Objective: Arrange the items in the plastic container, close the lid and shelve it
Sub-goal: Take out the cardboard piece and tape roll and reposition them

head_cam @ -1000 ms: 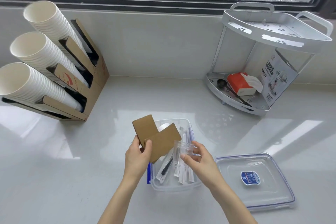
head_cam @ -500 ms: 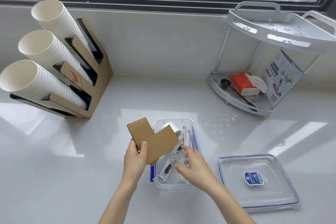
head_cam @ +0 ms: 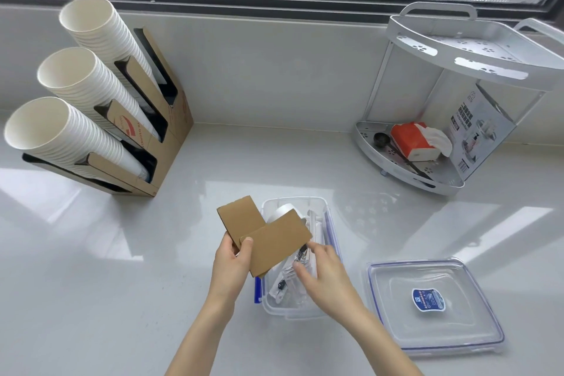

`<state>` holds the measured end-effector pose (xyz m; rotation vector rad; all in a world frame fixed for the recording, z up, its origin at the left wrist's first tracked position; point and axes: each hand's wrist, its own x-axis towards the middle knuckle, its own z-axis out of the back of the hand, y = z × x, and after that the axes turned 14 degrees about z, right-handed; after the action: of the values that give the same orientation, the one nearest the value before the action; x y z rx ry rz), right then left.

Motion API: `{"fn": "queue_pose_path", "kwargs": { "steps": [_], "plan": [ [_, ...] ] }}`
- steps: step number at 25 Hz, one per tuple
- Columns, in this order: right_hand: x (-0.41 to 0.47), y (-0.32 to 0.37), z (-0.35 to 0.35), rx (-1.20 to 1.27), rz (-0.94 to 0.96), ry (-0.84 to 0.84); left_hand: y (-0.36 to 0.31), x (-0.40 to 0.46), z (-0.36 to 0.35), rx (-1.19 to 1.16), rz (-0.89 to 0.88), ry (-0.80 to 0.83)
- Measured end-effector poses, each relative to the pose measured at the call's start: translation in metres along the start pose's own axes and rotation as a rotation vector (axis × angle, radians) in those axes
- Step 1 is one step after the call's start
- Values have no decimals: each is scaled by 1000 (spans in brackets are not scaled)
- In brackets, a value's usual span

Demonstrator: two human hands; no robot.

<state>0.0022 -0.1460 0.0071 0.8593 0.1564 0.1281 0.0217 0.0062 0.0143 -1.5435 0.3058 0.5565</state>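
Note:
A clear plastic container point(head_cam: 317, 204) with blue clips stands on the white counter, with wrapped straws, stirrers and a white roll point(head_cam: 282, 211) inside. My left hand point(head_cam: 230, 262) pinches two brown cardboard sleeves point(head_cam: 264, 235) above the container's left side. My right hand point(head_cam: 323, 276) reaches down into the container and its fingers rest on clear wrapped items point(head_cam: 294, 281); whether it grips them I cannot tell. The container's clear lid point(head_cam: 433, 305), with a blue label, lies flat to the right.
A cardboard holder point(head_cam: 152, 137) with three stacks of white paper cups stands at the back left. A white two-tier corner shelf point(head_cam: 457, 94) at the back right holds a red tissue pack, a black scoop and a printed box. A window runs behind.
My right hand has gone from holding clear wrapped items above the container to lowering them inside it. The left hand with the cardboard sleeves has stayed about where it was.

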Motion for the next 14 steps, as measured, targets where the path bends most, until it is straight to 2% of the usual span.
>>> {"fn": "queue_pose_path", "kwargs": {
  "steps": [4, 6, 9, 14],
  "plan": [
    [7, 4, 12, 540, -120, -202, -2, -3, -5, 2, 2, 114],
    [7, 3, 16, 699, -138, -270, -2, -6, -7, 57, -17, 168],
    [5, 3, 20, 709, -98, -332, -3, -10, -11, 134, -61, 178],
    [3, 9, 27, 663, -10, -472, -5, -11, -12, 153, -126, 27]
  ]
}}
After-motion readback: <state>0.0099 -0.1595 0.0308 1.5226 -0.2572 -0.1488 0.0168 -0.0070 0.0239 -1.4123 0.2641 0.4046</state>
